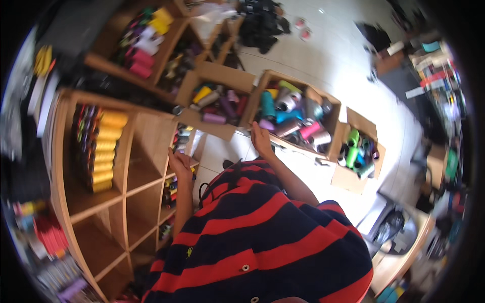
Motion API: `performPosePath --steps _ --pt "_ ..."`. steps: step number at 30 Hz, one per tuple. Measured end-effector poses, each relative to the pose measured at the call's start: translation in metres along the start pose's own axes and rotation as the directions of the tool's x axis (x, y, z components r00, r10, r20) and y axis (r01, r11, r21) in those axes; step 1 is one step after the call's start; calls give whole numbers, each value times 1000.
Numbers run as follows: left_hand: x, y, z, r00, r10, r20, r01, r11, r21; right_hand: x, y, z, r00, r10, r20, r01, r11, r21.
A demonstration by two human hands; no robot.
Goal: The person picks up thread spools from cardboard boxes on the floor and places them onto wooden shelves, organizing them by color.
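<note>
My left hand (180,164) is at the front edge of the wooden cubby shelf (130,156), beside a compartment of small thread spools (183,136). Its fingers look loosely apart, and I see nothing held in them. My right hand (260,140) is at the near left corner of a cardboard box (333,118). Its fingers are drawn together, and blur hides whatever is between them. Thread cones in teal, blue, pink, purple and silver fill that box; a purple cone (266,124) lies close to my fingertips.
Left of that box stands another open carton (222,76) of cones, and a smaller carton (365,125) with green cones is to the right. Yellow thread cones (104,151) line a shelf compartment. A second wooden shelf (166,48) stands behind. A round fan-like object (399,232) is at lower right.
</note>
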State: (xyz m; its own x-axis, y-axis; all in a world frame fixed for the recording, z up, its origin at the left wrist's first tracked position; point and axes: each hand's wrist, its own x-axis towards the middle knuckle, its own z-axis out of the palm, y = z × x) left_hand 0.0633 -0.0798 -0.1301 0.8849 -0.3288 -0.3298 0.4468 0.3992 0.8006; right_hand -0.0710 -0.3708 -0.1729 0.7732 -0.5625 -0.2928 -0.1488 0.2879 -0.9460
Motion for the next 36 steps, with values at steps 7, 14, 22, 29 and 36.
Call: performPosePath --steps 7,14,22,29,36 --pt "4 -75 119 975 -75 -211 158 899 409 -33 -3 -112 967 -63 -248 -17 952 -306" --pt "-1 -126 223 993 -42 114 -39 780 625 -69 -36 -201 944 20 -330 11 996 93" --pt "39 -154 250 914 -116 390 -295 470 832 -42 -21 -252 880 -349 -324 134 834 -534" --pt "61 -179 276 866 -10 500 -500 -17 866 13 -66 -200 911 -146 -385 -208 643 -737" --pt "59 -183 261 821 -29 570 -571 -16 821 4 -62 -244 840 -9 -542 -298 828 -475"
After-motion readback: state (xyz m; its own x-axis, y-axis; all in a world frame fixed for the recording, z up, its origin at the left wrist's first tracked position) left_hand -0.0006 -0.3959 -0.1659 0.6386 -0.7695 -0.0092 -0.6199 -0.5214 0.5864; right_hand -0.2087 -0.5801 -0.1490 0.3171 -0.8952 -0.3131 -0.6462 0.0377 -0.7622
